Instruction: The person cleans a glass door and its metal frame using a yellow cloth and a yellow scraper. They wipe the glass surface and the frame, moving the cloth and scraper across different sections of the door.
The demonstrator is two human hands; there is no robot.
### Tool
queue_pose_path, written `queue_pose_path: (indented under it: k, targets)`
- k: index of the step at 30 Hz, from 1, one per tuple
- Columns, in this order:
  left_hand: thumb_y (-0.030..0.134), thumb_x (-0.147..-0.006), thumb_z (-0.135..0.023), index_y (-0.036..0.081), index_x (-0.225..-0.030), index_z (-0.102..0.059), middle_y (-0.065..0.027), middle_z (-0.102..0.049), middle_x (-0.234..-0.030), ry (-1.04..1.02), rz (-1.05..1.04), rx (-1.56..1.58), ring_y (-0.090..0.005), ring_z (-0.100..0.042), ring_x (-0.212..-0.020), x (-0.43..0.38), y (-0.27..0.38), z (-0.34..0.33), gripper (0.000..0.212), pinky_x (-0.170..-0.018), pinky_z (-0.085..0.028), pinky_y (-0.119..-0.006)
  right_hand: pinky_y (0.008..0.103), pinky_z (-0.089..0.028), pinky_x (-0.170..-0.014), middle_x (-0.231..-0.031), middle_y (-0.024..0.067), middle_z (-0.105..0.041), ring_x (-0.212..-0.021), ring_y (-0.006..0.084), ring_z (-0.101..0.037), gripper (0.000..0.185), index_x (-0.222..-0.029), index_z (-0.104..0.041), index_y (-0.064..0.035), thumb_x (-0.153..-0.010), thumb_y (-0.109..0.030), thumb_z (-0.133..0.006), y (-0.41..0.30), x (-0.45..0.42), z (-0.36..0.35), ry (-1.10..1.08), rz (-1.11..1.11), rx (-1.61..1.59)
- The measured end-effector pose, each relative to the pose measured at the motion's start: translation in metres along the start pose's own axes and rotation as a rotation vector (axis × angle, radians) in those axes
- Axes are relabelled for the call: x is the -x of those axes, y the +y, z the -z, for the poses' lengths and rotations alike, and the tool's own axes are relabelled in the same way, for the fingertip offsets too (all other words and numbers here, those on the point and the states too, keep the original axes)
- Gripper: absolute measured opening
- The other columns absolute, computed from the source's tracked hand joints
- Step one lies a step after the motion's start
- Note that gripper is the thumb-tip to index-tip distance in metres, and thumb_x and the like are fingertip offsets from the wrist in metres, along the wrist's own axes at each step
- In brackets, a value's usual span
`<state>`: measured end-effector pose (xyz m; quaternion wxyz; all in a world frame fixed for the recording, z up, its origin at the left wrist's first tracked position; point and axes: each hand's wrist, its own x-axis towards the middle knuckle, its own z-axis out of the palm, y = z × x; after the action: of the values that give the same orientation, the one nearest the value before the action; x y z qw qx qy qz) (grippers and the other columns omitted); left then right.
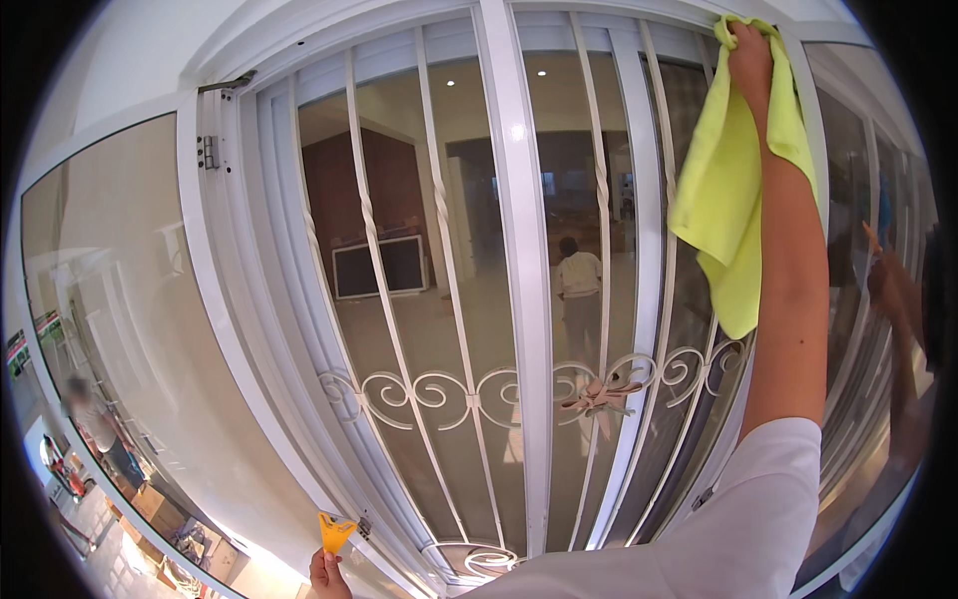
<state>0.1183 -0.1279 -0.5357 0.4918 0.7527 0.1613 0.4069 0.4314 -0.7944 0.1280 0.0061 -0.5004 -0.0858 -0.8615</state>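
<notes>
High at the upper right, my right hand [751, 60] grips a lime-green cloth [722, 187] against the top corner of the white window frame [516, 224]. The cloth hangs down in folds on both sides of my forearm. Low at the left, my left hand [328, 576] holds a small yellow scraper [336, 531] by its narrow end, with the wide end up. The scraper is close to a lower hinge of the left window sash. Part of the left hand is cut off by the bottom edge of the view.
White security bars [441, 202] with scrollwork [471, 400] stand behind the frame. A ribbon-like bundle [602, 397] is tied to them. Glass sashes swing outward at left [112, 299] and right [846, 224]. Cardboard boxes [157, 513] appear low at left. A person [580, 292] shows through or in the glass.
</notes>
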Motion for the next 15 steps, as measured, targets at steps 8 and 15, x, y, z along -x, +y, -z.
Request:
queue_pose_path:
  k: [8,15]
  targets:
    - [0.023,-0.094,-0.049,-0.002,-0.109,-0.06,-0.0151,-0.062,-0.098,-0.001,-0.133,0.042,-0.0285,-0.055,-0.089,-0.022,0.05,-0.031,0.031,-0.08,-0.043,-0.038,0.0455,-0.043,-0.079,-0.089,0.0163,-0.056,-0.092,0.0361,-0.053,0.021,-0.086,-0.061,-0.004,-0.07,0.001,-0.048,-0.184,0.016,0.044,-0.005,0.07,-0.292]
    - [0.026,-0.095,-0.048,-0.001,-0.115,-0.057,-0.012,-0.06,-0.098,-0.087,-0.21,0.115,-0.0211,-0.054,-0.088,-0.023,0.03,-0.069,0.034,-0.078,-0.044,-0.033,0.0447,-0.045,-0.073,-0.084,0.0147,-0.058,-0.085,0.0353,-0.055,0.021,-0.084,-0.063,-0.0052,-0.068,0.001,-0.051,-0.178,0.007,0.04,0.108,-0.016,-0.165]
